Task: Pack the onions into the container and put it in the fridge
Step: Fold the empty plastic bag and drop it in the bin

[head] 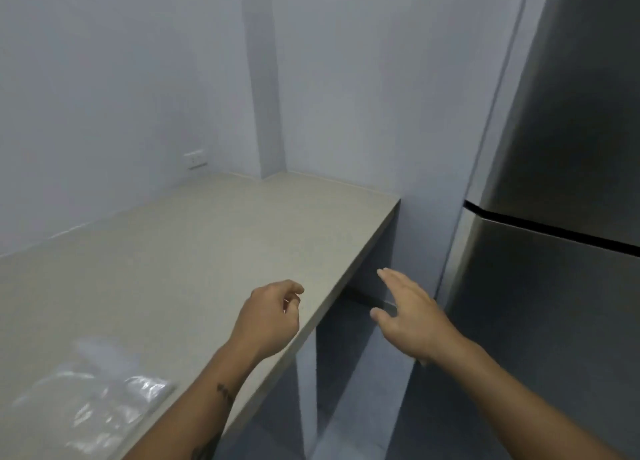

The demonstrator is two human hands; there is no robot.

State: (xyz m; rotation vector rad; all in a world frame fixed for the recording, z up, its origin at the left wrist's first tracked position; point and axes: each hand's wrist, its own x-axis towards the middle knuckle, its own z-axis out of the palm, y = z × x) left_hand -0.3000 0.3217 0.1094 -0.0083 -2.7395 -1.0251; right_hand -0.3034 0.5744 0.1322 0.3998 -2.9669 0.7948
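Two hands are hovering, both holding nothing: the left hand (268, 315) loosely curled over the tabletop (194, 248), the right hand (412, 315) spread near one closed fridge (561, 237). One crumpled plastic bag (100, 400) is lying on the tabletop; onions and container are showing nowhere.

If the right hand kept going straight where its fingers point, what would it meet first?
Probably the pale wall panel beside the grey countertop, left of the steel fridge; the right hand is open, and depth is unclear.

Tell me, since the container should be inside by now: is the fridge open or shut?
Shut: both doors of the fridge sit flush, only a thin dark seam between them.
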